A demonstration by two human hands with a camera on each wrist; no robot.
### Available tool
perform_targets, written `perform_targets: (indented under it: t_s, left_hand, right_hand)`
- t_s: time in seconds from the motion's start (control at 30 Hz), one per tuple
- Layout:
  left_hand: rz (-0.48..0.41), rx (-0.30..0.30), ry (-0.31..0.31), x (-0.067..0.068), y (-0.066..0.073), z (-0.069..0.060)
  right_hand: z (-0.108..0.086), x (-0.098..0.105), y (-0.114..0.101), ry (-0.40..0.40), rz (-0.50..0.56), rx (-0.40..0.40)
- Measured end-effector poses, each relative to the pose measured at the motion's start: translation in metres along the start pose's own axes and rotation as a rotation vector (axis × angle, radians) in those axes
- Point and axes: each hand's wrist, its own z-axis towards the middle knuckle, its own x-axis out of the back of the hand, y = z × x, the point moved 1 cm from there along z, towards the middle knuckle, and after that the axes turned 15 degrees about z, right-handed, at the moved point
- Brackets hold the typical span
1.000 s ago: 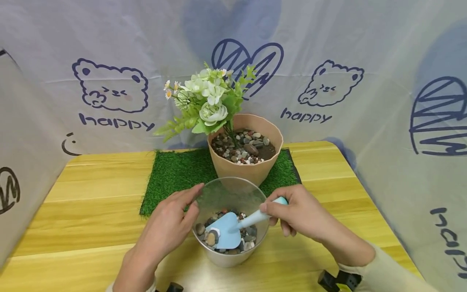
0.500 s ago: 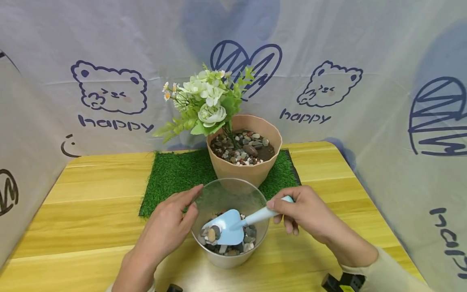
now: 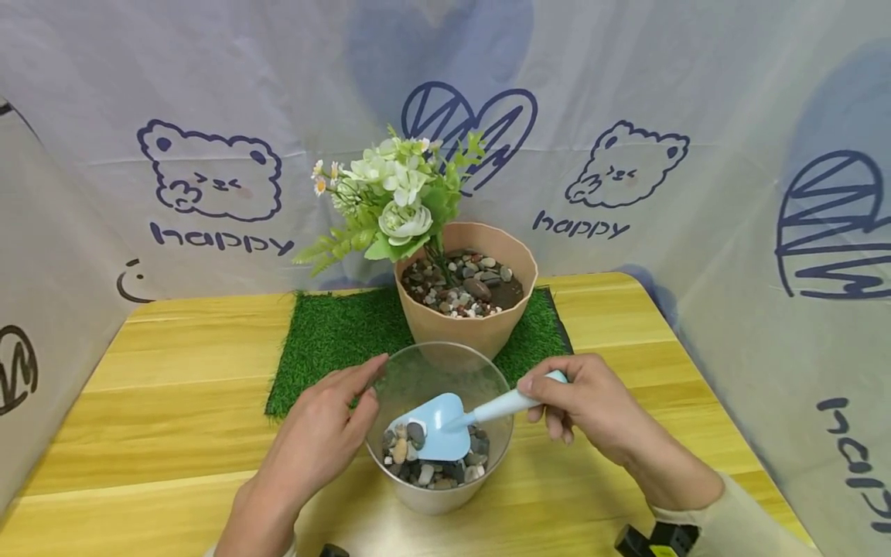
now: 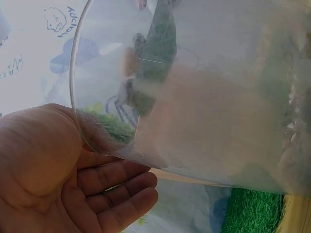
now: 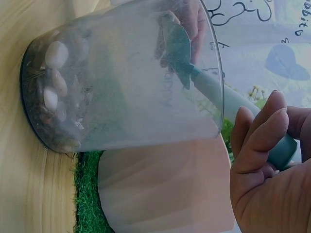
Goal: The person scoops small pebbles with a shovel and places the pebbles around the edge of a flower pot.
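I see the right hand [image 3: 578,391] with fingers clamped on a blue scoop [image 3: 442,429], its blade tilted inside a clear tub [image 3: 426,499], bearing stones [image 3: 401,447]. The left hand [image 3: 320,425] rests against the tub's side, fingers loosely straight, side by side. Behind the tub, toward the table's [image 3: 202,340] back edge, a pot [image 3: 466,333] with flowers [image 3: 404,186] stands on a green mat [image 3: 334,333].

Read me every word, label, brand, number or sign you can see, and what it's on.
"happy": back cloth, under left bear drawing.
"happy": back cloth, under right bear drawing.
"hap", cut off: right side cloth.
"bbit", cut off: printed cloth, right wrist view.
Both wrist views: further small cloth lettering, too blurred to read surely.
Yellow patch on black wrist device: too small to read.
None legible on scoop, clear container or planter.
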Motion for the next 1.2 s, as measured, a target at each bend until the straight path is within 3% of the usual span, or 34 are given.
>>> perform_targets:
  t_s: [0.37,0.67,0.83,0.97,1.2]
  left_hand:
    - [-0.010,-0.001,0.012,-0.001,0.000,0.000]
    - [-0.009,-0.003,0.021,-0.001,0.000,0.000]
    - [-0.006,-0.009,0.024,-0.001,-0.001,0.000]
    - [-0.008,-0.001,0.013,-0.001,0.000,0.001]
    - [-0.007,-0.004,0.015,-0.001,0.000,0.002]
  right_hand:
    - [-0.004,0.007,-0.003,0.041,0.048,0.014]
    - [-0.007,0.020,-0.027,0.119,0.134,0.127]
    - [0.002,0.037,-0.050,0.213,0.209,0.216]
    - [0.017,0.055,-0.066,0.305,0.218,0.228]
    - [0.043,0.075,-0.083,0.498,0.032,0.268]
